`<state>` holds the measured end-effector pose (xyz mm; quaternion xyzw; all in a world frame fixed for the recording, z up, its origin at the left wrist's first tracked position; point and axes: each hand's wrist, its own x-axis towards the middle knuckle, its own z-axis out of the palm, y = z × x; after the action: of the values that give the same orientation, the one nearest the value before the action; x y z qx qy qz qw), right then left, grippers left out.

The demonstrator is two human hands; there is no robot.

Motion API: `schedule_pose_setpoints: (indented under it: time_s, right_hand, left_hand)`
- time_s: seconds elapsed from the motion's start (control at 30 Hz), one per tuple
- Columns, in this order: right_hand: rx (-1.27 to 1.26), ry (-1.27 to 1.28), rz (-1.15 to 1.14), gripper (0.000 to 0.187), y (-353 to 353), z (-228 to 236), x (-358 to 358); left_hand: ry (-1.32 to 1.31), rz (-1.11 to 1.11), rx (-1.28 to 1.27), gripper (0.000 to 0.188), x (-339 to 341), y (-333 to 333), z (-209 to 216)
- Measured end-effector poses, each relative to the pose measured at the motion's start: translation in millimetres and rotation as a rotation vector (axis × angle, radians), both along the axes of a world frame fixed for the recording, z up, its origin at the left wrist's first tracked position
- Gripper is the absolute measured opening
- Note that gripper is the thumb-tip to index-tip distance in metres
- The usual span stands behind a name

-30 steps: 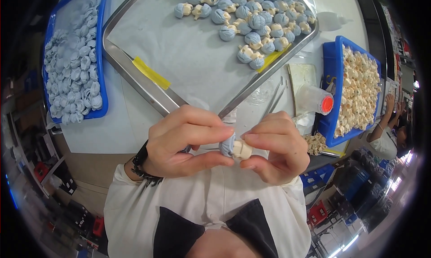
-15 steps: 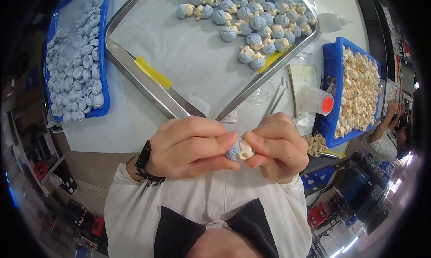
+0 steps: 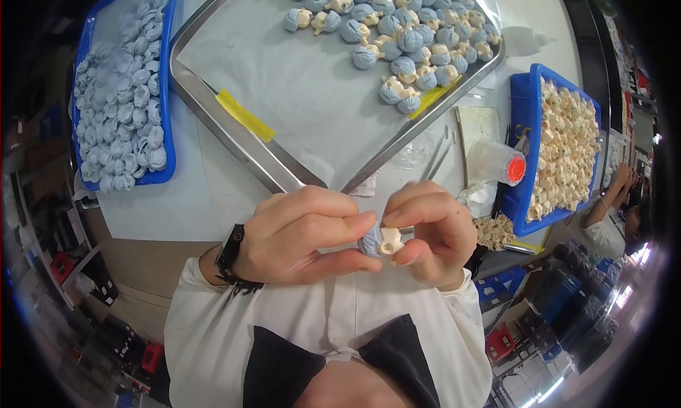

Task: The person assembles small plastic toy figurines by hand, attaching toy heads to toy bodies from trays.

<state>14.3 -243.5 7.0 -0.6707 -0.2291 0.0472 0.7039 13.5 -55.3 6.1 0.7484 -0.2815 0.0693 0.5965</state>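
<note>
Close to my chest I hold a small doll head [image 3: 388, 242], with blue moulded hair on its left side and a cream part with a round hole on its right. My left hand [image 3: 301, 230] pinches the blue hair between thumb and fingers. On the cream side, the thumb and bent forefinger of my right hand [image 3: 443, 230] touch the part at its edges. Beyond my hands is a metal-rimmed tray [image 3: 234, 142] lined with a pale sheet. Many finished-looking doll heads [image 3: 408, 39] with blue hair lie in its far right part.
On the left stands a blue bin [image 3: 170, 103] of blue hair pieces [image 3: 124, 110]. A blue bin [image 3: 526, 160] of cream head parts [image 3: 567, 145] is on the right. Tweezers [image 3: 438, 156], a clear cup [image 3: 489, 160] and a white bottle [image 3: 525, 40] lie nearby. Another person's hands [image 3: 624, 175] show far right.
My right thumb and forefinger have spread a little wider around the cream part. The doll head has turned slightly, so more of its hole shows. My left hand keeps its pinch.
</note>
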Motion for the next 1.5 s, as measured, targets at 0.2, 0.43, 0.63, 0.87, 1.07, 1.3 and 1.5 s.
schedule_pose_setpoints:
  time_s: [0.2,0.43,0.63,0.87,1.07,1.3,1.5]
  right_hand:
    - [0.012,0.087,-0.007,0.040,1,3,-6]
    - [-0.481,-0.401,-0.233,0.058,11,2,6]
    - [-0.416,-0.234,-0.195,0.036,5,-14,12]
    - [-0.237,0.102,-0.174,0.019,5,-30,11]
    - [-0.184,0.229,-0.238,0.018,8,-30,6]
    - [-0.267,0.025,-0.195,0.021,11,-28,8]
    - [-0.251,-0.165,-0.186,0.025,24,-23,6]
  left_hand:
    - [0.019,0.003,-0.041,0.039,1,1,-2]
    - [0.857,-0.183,-0.489,0.025,-5,-7,-13]
    - [1.133,-0.270,-0.466,0.020,2,-3,-1]
    - [0.695,0.167,-0.387,0.021,-5,5,2]
    - [0.568,0.136,-0.261,0.024,-8,8,-4]
    - [0.639,-0.001,-0.081,0.043,-1,4,1]
    - [0.435,-0.151,0.000,0.075,3,-8,-3]
